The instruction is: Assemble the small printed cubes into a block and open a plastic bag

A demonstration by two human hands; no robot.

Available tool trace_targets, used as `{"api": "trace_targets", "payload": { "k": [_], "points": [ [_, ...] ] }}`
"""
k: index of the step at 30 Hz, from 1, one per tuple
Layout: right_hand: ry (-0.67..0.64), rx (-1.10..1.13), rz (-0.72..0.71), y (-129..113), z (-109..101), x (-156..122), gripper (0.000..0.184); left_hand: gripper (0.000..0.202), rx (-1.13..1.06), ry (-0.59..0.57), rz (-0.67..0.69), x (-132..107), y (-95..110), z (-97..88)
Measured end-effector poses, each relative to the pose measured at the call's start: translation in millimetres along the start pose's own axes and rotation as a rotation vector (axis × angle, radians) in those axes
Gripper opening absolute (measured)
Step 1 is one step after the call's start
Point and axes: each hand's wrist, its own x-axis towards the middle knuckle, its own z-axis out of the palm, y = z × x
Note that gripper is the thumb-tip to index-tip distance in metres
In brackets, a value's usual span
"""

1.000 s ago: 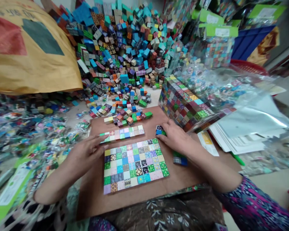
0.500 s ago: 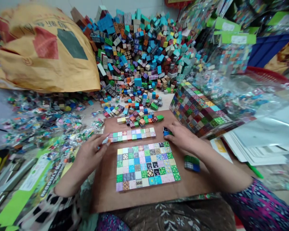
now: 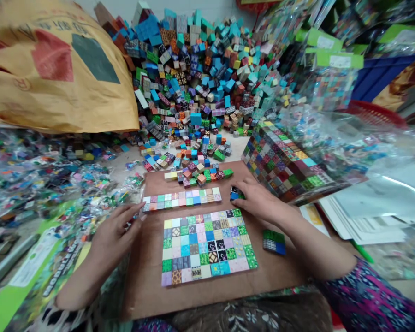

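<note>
Fingers, left hand point(image 3: 114, 235): thumb and index bent at the left end of the two-row block strip point(image 3: 181, 198); whether they clamp it, cannot tell.
Fingers, right hand point(image 3: 257, 198): thumb and index closed on the far and near sides of the black-and-blue block piece point(image 3: 234, 193).
Two-row block strip: flat on the brown board point(image 3: 207, 299), just beyond the mosaic block panel point(image 3: 209, 246), not touching it.
Black-and-blue block piece: near the strip's right end, a gap between.
Green-plaid-blue block piece point(image 3: 274, 242): right of the panel, untouched.
Step in hand: probably squaring and lengthening the strip.
Next move: calls for the left end steadied and the right-hand piece kept level, edges parallel.
</note>
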Motion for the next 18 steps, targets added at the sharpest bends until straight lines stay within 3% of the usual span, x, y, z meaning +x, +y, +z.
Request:
{"api": "trace_targets", "payload": {
  "k": [12,18],
  "points": [
    [0.011,0.009,-0.020,7,3,0,0.025,0.042,0.015,0.018,0.032,3,1,1.3],
    [-0.038,-0.016,0.039,4,-11,-9,0.028,0.044,0.002,0.017,0.020,-2,4,-3.7]
  ]
}}
